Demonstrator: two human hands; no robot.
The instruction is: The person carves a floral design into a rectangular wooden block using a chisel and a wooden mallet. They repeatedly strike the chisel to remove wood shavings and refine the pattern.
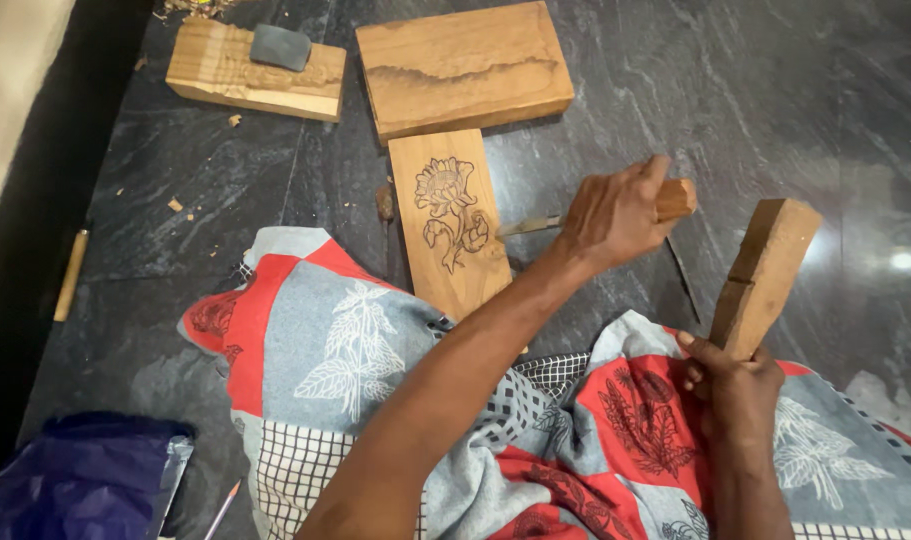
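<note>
My left hand [611, 215] grips a chisel [531, 225] by its wooden handle. The metal blade points left and its tip meets the right edge of a narrow wooden plank [462, 270] carved with a flower outline. My right hand [733, 385] holds a thick wooden block [765, 272] upright by its lower end, to the right of the chisel and apart from it. The plank lies on the dark stone floor with its near end against my cloth-covered lap.
A wide wooden block [463, 68] and a paler one [255, 75] topped by a grey stone [280, 47] lie beyond the plank. A wooden-handled tool [70, 275] lies at the left, a thin metal tool [680, 280] near my lap. A patterned cloth [355, 350] covers my legs beside a blue bag [85, 475].
</note>
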